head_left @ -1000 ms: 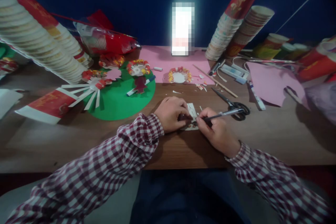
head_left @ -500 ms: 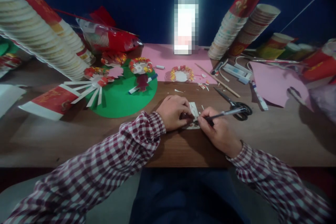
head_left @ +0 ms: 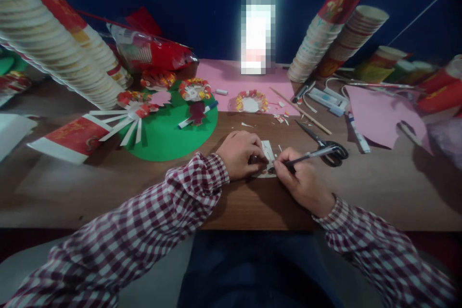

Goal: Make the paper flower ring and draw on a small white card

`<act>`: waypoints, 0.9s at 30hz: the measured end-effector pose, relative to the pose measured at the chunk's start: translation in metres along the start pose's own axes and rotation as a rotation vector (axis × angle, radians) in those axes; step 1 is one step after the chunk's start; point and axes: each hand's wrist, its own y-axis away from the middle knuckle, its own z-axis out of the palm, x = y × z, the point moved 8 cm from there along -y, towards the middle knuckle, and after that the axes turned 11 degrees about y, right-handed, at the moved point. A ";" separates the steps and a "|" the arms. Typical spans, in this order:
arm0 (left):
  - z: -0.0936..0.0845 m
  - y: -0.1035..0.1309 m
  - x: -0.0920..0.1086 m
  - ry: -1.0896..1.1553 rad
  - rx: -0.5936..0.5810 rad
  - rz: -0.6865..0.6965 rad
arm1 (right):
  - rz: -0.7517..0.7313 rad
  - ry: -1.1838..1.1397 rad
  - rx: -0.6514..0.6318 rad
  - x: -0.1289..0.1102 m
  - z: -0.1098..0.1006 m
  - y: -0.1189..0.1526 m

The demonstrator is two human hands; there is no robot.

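A small piece of white paper (head_left: 267, 148) with dark lines drawn on it lies on the table. My left hand (head_left: 241, 155) rests on its left side, fingers curled and pressing the paper down. From the right, my right hand (head_left: 301, 180) grips a slim pen (head_left: 306, 155), its tip end low over the paper; the fingers partly hide that end. Just beyond my right hand lie black-handled scissors (head_left: 327, 150). Tiny paper scraps (head_left: 280, 119) are scattered past the paper.
Tall paper cup stacks (head_left: 61, 43) lean at left, with more cups (head_left: 334, 19) at right. A green paper circle (head_left: 162, 139) carries cut-paper crafts and a marker. Pink paper (head_left: 224, 74), a wooden stick (head_left: 303, 113) and a glowing, blurred-out screen (head_left: 257, 38) are farther back.
Both hands keep their hold, with the pen still at the paper. The whole view has shifted very slightly; nothing else visibly differs.
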 end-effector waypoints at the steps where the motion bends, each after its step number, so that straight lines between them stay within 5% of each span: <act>1: 0.000 0.000 0.000 -0.003 0.001 0.000 | 0.000 0.000 -0.003 0.000 0.000 0.000; 27: 0.000 0.000 -0.001 -0.002 0.020 0.018 | 0.000 -0.009 0.013 0.000 -0.002 0.000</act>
